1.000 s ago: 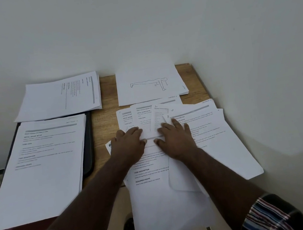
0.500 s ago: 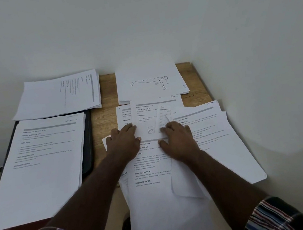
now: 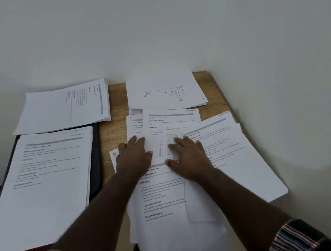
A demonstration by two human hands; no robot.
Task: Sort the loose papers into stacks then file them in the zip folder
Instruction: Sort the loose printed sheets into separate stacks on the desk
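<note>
Meanwhile both hands, left [image 3: 134,158] & right [image 3: 187,156], lie flat on loose papers [image 3: 160,189]; zip folder [image 3: 95,162] under a stack [image 3: 48,183].

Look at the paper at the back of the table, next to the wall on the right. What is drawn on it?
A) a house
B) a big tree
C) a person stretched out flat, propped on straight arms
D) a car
C, because the paper at the back shows a thin line drawing of a body stretched out level, held up on straight arms.
</note>
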